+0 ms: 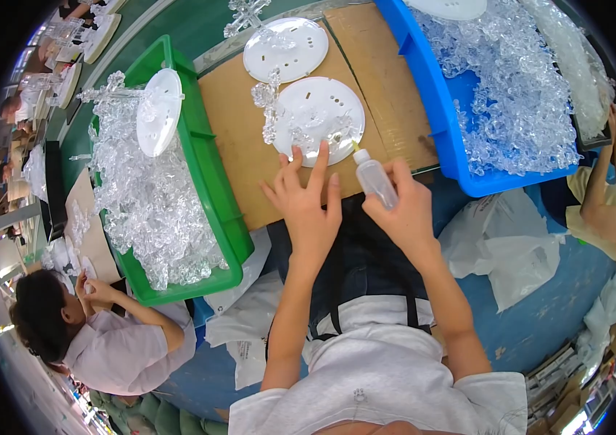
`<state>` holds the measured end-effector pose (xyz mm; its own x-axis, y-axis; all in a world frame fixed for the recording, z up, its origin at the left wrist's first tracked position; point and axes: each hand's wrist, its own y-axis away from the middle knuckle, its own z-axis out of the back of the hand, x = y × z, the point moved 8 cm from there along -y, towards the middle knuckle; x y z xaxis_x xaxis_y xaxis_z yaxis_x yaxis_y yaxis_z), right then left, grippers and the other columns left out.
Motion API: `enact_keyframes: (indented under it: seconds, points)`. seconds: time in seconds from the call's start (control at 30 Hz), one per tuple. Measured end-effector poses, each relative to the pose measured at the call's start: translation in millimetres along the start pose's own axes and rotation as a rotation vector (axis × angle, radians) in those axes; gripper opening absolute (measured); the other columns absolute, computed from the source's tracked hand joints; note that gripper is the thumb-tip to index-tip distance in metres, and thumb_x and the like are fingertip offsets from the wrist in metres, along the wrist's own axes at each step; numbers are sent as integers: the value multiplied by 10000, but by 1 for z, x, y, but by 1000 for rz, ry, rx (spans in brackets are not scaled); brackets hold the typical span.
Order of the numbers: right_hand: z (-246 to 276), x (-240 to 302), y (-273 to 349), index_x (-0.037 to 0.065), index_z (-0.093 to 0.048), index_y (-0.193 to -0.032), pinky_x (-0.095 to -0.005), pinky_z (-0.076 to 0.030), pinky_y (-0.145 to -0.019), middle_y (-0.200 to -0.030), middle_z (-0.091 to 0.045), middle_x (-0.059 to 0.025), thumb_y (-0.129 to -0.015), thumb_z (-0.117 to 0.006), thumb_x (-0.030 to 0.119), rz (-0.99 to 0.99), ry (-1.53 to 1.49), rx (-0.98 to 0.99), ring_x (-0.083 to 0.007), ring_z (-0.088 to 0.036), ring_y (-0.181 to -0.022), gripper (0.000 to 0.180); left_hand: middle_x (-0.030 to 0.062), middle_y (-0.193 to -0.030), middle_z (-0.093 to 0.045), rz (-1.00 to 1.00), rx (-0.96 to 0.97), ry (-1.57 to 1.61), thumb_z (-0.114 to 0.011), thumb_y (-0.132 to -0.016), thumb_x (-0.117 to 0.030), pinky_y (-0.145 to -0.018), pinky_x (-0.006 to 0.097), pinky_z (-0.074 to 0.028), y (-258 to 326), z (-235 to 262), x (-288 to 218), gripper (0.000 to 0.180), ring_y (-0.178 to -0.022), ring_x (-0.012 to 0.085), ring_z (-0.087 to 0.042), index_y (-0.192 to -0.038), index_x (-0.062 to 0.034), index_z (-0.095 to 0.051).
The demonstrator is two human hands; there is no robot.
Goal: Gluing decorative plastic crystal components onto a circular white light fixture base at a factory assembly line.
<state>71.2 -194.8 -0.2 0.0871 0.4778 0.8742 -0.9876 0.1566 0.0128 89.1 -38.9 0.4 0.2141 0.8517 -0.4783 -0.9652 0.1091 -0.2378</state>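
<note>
On the cardboard [232,156], we'd best steady the nearer white disc [340,105] with our empty left hand [308,206], fingers [319,167] spread at its rim, and squeeze gently with our right hand [408,206], wrapped around the squeeze bottle [374,180], nozzle [356,146] low.

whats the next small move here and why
Probably guide the squeeze bottle a little further over the nearer white disc, toward the clear pieces lying on it: the right grip holds the bottle with its yellow tip by the disc's near right edge, and the left grip is spread at the near rim.
</note>
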Motion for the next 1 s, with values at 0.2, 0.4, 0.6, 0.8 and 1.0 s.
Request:
enact_keyframes:
  seconds: [0.2, 0.4, 0.6, 0.8, 1.0]
  points:
    - [1, -5, 17, 28, -502, -946, -312, -489, -639, -765, -614, -150, -674, -647, 129, -48, -108, 48, -272, -633, -673, 325, 161, -1305, -445, 5, -1, 5, -540, -906, -250, -1030, 652, -126, -2, -1, -1, 426, -1241, 355, -369, -1332, -266, -518]
    - [-6, -3, 7, 27, -509, -950, -331, -502, -660, -800, -626, -152, -664, -649, 134, -43, -47, 47, -313, -637, -703, 336, 164, -1288, -462, -4, 24, 24, -534, -910, -241, -1035, 621, -138, -5, 2, 1, 418, -1235, 345, -372, -1327, -267, -525]
    - [-7, -5, 6, 25, -508, -948, -338, -505, -669, -816, -628, -154, -662, -645, 131, -42, -58, 51, -320, -643, -724, 334, 174, -1260, -477, -25, 32, 2, -539, -903, -228, -1026, 547, -172, -8, 2, 0, 407, -1168, 329, -399, -1309, -255, -548]
    - [-9, -7, 10, 24, -501, -956, -333, -505, -670, -817, -626, -150, -667, -645, 128, -54, -83, 47, -311, -643, -718, 338, 172, -1225, -488, -27, -3, 14, -558, -887, -187, -1014, 510, -191, -8, 4, -1, 420, -1095, 316, -419, -1303, -245, -554]
    - [-14, -4, 18, 19, -494, -955, -320, -503, -667, -816, -623, -142, -679, -646, 124, -70, -85, 56, -279, -642, -704, 333, 153, -1156, -501, 8, 4, 101, -557, -879, -134, -983, 461, -225, -15, 12, 1, 408, -1023, 284, -431, -1267, -258, -580]
